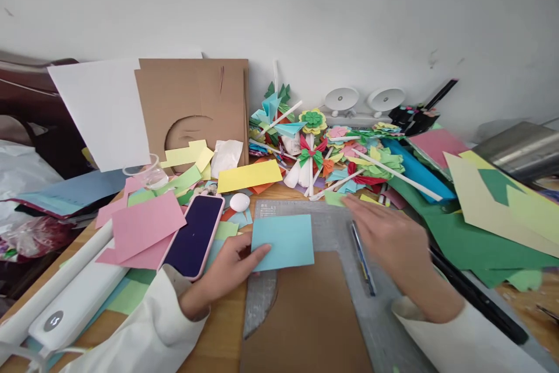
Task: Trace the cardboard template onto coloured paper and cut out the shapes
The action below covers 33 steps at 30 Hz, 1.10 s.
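My left hand (233,265) pinches the left edge of a light-blue sheet of paper (286,239), thumb on top. The sheet is held over a grey cutting mat (327,224) and the top of a brown cardboard piece (314,315) with a curved cut on its left side. My right hand (386,239) is over the mat's right side, fingers stretched out, holding nothing that I can see. Its fingertips are beside a small light-green paper scrap (334,198); whether they touch it I cannot tell. A pen (363,259) lies just left of that hand.
Left of the mat lie a phone (195,236), pink paper (148,224) and a white box-shaped device (76,303). Cardboard sheets (196,93) lean on the wall. Paper flowers (312,152) are heaped behind the mat. Green paper (449,239) and a long black object (480,297) lie right.
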Available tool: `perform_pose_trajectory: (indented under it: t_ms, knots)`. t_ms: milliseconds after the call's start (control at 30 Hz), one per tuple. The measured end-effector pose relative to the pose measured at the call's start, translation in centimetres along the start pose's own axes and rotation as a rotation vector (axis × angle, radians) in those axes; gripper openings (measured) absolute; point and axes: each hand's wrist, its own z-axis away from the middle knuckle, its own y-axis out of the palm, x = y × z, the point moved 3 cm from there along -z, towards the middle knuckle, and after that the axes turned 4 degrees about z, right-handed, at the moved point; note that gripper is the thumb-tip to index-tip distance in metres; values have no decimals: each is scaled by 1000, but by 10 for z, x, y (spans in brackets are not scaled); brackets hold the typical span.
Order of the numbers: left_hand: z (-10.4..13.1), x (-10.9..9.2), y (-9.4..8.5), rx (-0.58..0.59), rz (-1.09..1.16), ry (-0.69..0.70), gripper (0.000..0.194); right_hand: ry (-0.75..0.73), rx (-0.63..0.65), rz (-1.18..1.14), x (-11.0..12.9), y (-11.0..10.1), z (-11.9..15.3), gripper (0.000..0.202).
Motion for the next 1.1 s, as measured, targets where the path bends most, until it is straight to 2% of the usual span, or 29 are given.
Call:
perform_pose_trajectory:
  t_ms: [33,67,167,200,267,333,433,533,633,667,733,800,867,933,1033,1100]
  knots:
    - [0,1,0,-2,89,-41,36,8,-6,42,-15,-3,11,34]
    - [-1,2,1,-2,170,-77,36,30,48,84,-31,-2,23,33]
    - [-3,3,2,-13,341,-146,37,52,322,129,-69,12,58,31]
    - [-3,4,3,-19,381,-157,37,35,444,107,-77,17,67,29]
    - [-4,4,4,-32,458,-173,36,-18,550,9,-83,21,74,27]
    - [-5,5,5,-41,531,-184,35,-68,478,-103,-75,13,63,35]
    - [-6,3,6,-43,616,-204,33,-109,298,-231,-41,-8,31,48]
    - [-5,-1,9,1,661,-227,32,-209,231,-376,5,-20,4,43]
    - [-5,-2,10,30,706,-220,36,-265,209,-632,37,-14,-11,27]
    - [-6,-1,10,19,734,-203,40,-219,221,-735,42,-7,-14,24]
    - [-6,3,6,-39,777,-121,48,17,291,-923,42,13,-19,18]
    - [-6,8,-2,-141,698,5,50,329,435,-1055,38,39,-20,22]
    - [-3,10,-9,-223,448,105,46,513,566,-1134,36,62,-20,28]
    - [0,8,-12,-233,115,160,40,555,643,-1168,36,79,-20,29]
    - [2,6,-5,-110,-315,238,38,572,672,-1182,36,97,-19,29]
    - [0,8,2,-19,-521,287,42,583,669,-1191,37,104,-19,27]
